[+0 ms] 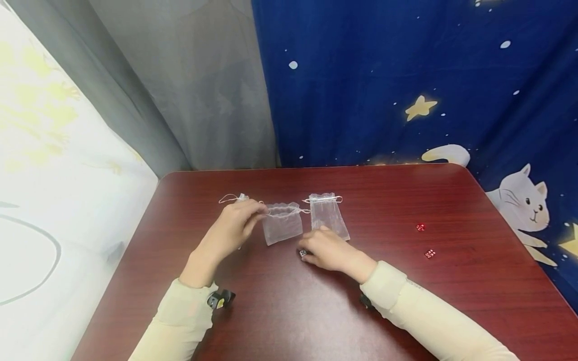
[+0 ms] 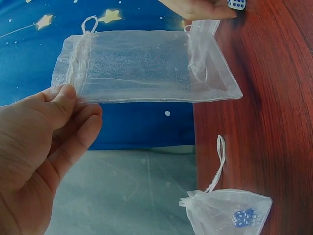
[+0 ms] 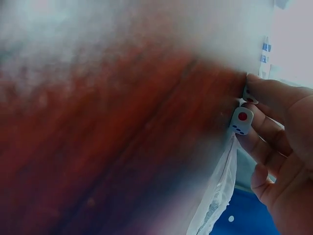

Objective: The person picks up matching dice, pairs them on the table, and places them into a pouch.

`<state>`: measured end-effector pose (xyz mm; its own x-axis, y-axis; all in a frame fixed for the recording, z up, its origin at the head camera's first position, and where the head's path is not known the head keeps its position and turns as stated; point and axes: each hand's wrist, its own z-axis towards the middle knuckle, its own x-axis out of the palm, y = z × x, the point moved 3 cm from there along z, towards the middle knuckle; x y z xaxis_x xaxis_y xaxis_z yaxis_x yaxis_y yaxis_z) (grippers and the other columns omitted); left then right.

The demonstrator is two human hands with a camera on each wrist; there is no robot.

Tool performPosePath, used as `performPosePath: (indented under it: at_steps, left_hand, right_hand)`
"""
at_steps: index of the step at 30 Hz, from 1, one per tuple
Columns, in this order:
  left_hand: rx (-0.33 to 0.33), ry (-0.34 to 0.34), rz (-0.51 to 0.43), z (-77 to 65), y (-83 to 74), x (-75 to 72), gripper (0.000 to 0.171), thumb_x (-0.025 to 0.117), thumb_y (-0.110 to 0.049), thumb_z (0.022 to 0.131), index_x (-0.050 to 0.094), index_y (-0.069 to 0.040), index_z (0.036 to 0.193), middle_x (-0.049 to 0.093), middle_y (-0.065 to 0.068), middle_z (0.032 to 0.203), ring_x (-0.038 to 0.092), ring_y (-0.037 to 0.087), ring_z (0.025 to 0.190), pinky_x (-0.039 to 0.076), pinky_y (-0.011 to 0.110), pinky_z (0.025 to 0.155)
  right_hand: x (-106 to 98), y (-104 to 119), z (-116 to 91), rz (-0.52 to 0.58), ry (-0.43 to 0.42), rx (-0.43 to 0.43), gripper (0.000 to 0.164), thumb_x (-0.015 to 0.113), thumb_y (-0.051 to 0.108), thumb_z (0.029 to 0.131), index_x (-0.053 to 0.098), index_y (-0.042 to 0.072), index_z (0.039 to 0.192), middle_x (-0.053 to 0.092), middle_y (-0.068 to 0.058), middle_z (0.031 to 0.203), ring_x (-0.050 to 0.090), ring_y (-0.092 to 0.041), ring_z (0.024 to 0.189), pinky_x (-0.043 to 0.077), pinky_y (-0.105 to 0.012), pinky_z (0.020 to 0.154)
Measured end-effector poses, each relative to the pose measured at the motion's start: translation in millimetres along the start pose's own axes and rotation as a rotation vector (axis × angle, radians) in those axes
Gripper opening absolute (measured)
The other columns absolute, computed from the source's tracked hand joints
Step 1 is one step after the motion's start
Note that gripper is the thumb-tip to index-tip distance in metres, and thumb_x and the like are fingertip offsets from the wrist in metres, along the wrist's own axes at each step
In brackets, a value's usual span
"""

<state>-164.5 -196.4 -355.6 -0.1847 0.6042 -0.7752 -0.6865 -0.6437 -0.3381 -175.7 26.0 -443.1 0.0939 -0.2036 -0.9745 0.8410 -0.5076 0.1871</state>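
Note:
My left hand [image 1: 235,220] pinches the gathered top corner of a sheer white drawstring pouch [image 1: 282,228], which hangs flat and see-through in the left wrist view. My right hand [image 1: 331,249] is low over the table with its fingers and thumb around a white die [image 3: 250,96]. A second white die [image 3: 242,121], showing a red pip and blue pips, sits against the fingers in the right wrist view. Just beyond this hand lies another sheer pouch [image 1: 326,213], its lower end partly covered by the hand.
Beside my left hand lies a third pouch [image 2: 200,215] with white, blue-pipped dice [image 2: 244,218] inside, mostly hidden in the head view. Two red dice [image 1: 420,227] lie on the right of the dark red table [image 1: 384,195]. Curtains [image 1: 338,100] hang behind the far edge.

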Motion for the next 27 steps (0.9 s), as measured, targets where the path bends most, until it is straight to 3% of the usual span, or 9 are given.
performPosePath:
  at_steps: [13, 20, 27]
  left_hand:
    - [-0.013, 0.016, 0.001, -1.3, -0.2, 1.5, 0.014, 0.076, 0.004, 0.087, 0.072, -0.005, 0.096, 0.072, 0.003, 0.091, 0.069, 0.019, 0.086, 0.058, 0.036, 0.08]
    - [0.001, 0.008, 0.006, -0.5, 0.2, 1.6, 0.016, 0.076, 0.006, 0.085, 0.071, -0.005, 0.096, 0.072, 0.001, 0.091, 0.069, 0.019, 0.085, 0.058, 0.036, 0.078]
    - [0.013, -0.001, 0.008, -0.5, 0.1, 1.3, 0.014, 0.076, 0.004, 0.086, 0.071, -0.005, 0.095, 0.073, 0.003, 0.091, 0.07, 0.019, 0.086, 0.058, 0.035, 0.079]
  right_hand:
    - [-1.5, -0.7, 0.6, 0.028, 0.009, -0.007, 0.013, 0.077, 0.027, 0.091, 0.075, 0.018, 0.1, 0.071, 0.005, 0.095, 0.068, -0.012, 0.091, 0.049, -0.037, 0.082]
    - [-27.0, -5.2, -1.4, 0.048, -0.071, -0.005, 0.014, 0.078, 0.026, 0.09, 0.076, 0.014, 0.097, 0.068, 0.005, 0.088, 0.064, -0.01, 0.079, 0.048, -0.037, 0.075]
    - [-52.7, -10.6, -2.5, 0.041, -0.113, 0.005, 0.015, 0.077, 0.027, 0.09, 0.077, 0.015, 0.098, 0.069, 0.006, 0.091, 0.065, -0.01, 0.082, 0.05, -0.036, 0.075]
